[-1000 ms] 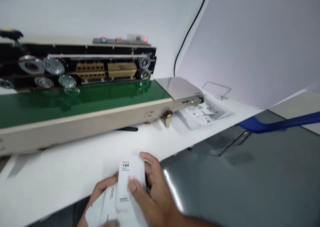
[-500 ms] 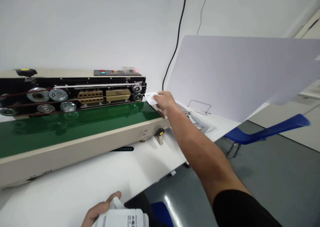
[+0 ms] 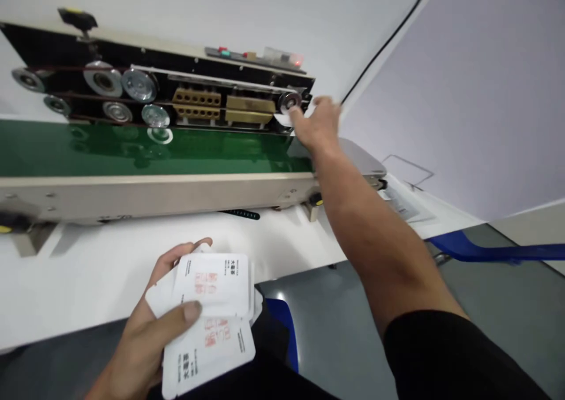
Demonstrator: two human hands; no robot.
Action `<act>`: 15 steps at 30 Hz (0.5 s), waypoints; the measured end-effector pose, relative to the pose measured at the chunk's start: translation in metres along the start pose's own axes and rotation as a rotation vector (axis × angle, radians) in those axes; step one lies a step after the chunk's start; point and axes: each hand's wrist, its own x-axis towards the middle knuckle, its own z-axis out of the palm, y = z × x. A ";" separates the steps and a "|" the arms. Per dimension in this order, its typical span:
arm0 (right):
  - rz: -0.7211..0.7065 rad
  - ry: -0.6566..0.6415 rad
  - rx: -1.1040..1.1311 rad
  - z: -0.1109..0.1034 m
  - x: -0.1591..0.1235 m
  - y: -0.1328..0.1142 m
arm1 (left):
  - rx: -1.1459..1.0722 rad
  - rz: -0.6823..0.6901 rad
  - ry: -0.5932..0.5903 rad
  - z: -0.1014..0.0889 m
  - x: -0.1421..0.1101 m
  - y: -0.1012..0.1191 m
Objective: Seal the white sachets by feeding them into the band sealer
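My right hand [image 3: 315,123] is stretched out to the right end of a horizontal band sealer [image 3: 154,94], pinching a white sachet [image 3: 285,117] beside its end roller, just above the green conveyor belt [image 3: 132,150]. The fingers hide most of that sachet. Close to me, my left hand [image 3: 145,335] grips a loose stack of white sachets [image 3: 212,285] with red and black print, its thumb lying across the stack. The lower sachets fan out past my fingers.
The sealer stands on a white table [image 3: 88,270], with a black strap [image 3: 241,214] by its base. Printed papers [image 3: 401,206] lie to the right, beyond a steel plate [image 3: 362,159]. A blue chair [image 3: 481,253] stands right of the table, above a grey floor.
My right hand has left the stack, carrying one sachet out to the sealer's end roller. My left hand keeps the stack, now turned up more into view, and the whole view has tilted.
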 end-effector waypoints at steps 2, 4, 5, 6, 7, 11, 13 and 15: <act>-0.259 0.044 0.052 -0.014 -0.043 -0.006 | -0.032 0.010 -0.002 0.000 0.004 0.006; -0.494 -0.301 0.180 -0.031 -0.094 -0.009 | -0.027 0.032 -0.008 -0.003 0.009 0.009; -0.571 -0.569 0.182 -0.038 -0.119 -0.009 | -0.022 0.034 -0.017 -0.004 0.012 0.009; -0.596 -0.776 0.197 -0.043 -0.142 -0.008 | -0.018 0.029 -0.027 -0.005 0.014 0.009; -0.595 -0.929 0.202 -0.045 -0.160 -0.006 | -0.016 0.016 -0.034 -0.005 0.015 0.009; -0.426 -1.047 0.221 -0.036 -0.196 0.009 | -0.031 -0.027 -0.008 -0.002 0.014 0.006; -0.298 -1.024 0.275 -0.030 -0.200 0.017 | -0.040 -0.063 -0.014 -0.001 0.013 0.004; -0.159 -0.979 0.387 -0.026 -0.203 0.023 | -0.033 -0.100 -0.055 -0.001 0.013 0.001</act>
